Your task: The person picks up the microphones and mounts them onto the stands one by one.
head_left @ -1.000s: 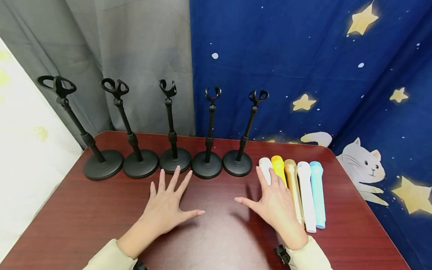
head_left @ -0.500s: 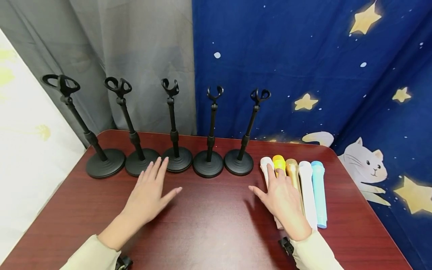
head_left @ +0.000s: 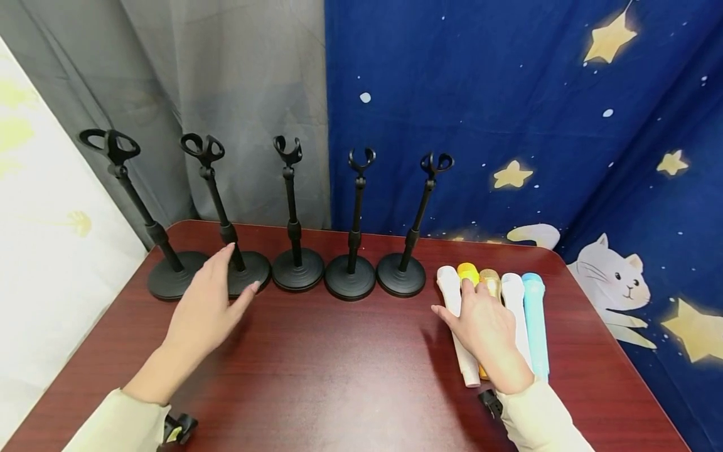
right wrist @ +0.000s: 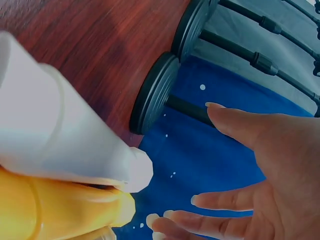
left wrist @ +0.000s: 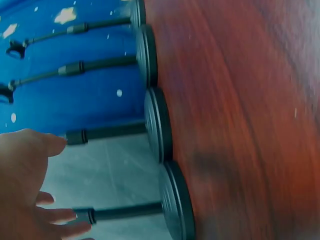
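Several black microphone stands, among them the second from the left [head_left: 248,269], stand in a row along the back of the table. My left hand [head_left: 203,307] holds nothing; its fingers are extended and overlap the bases of the two leftmost stands in the head view. On the right lie microphones side by side: a white one [head_left: 450,285] on the left, a yellow one [head_left: 467,271], a gold one [head_left: 490,280], another white one [head_left: 513,290] and a light blue one [head_left: 534,314]. Over the yellow and gold microphones is my right hand [head_left: 488,326], fingers relaxed, gripping nothing.
The reddish-brown table [head_left: 339,364] has rounded back corners. Behind it hang a grey curtain [head_left: 254,75] and a blue star-patterned curtain [head_left: 429,75]. A white patterned surface [head_left: 45,251] borders the left side.
My left hand has moved left, from the middle stand to the two leftmost ones. My right hand has shifted slightly right across the microphones, uncovering the left white one.
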Available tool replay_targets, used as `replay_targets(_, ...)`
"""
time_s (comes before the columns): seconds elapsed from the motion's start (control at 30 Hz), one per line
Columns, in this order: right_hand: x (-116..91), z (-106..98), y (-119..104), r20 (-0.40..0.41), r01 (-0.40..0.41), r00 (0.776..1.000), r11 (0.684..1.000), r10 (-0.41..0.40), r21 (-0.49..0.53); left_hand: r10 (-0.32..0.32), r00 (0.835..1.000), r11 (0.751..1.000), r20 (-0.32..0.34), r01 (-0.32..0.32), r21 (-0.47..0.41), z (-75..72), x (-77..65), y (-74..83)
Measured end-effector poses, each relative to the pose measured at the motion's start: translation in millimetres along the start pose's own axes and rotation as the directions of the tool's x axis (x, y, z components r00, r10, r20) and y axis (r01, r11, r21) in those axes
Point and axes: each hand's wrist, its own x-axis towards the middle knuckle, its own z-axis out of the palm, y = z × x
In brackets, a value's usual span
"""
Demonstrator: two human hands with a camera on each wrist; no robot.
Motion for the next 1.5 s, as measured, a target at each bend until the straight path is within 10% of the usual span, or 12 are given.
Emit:
replay_targets(0.33,4,3,2,0.04,-0.007,0.999,1.0,0.008,-0.029,-0.165,0.985,0.981,-0.058,0.158,-0.11,-12.4,0.1,-15.0)
replay_targets(0.83,15,17,3,0.038,-0.019,0.999,1.0,0.02,-0.018,-0.083,0.995,0.979,-0.049,0.072,-0.188,-0.9,10.2,26.9)
replay_targets(1.5,17,31,9,0.082,-0.005,0.997,1.0,0.007,-0.018,-0.045,0.998,0.979,-0.055,0.033,-0.201,4.9,21.8,44.4)
